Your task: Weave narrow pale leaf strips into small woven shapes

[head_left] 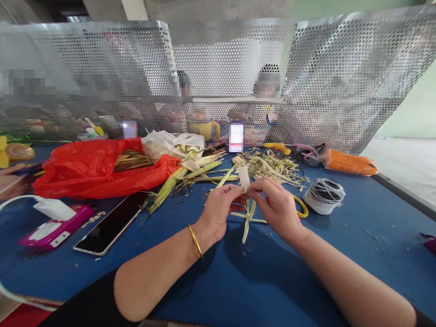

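My left hand (220, 209) and my right hand (277, 206) meet above the blue table. Their fingertips pinch a pale corn husk strip (244, 177), whose wide end sticks up between them. Just below the fingers, narrow pale green husk strips (248, 219) spread out in a star shape. Whether these strips join the pinched one is hidden by my fingers. Close to my right hand a yellow scissors handle (303, 207) shows, partly covered. A heap of shredded husk (272, 165) lies behind my hands.
Left are a red plastic bag (88, 168), corn husks (170, 184), a dark phone (111, 225) and a magenta power strip (56, 227). Right are a string spool (323, 196) and an orange packet (349, 162). A lit phone (236, 137) stands before the perforated metal screen (231, 59); people sit behind it.
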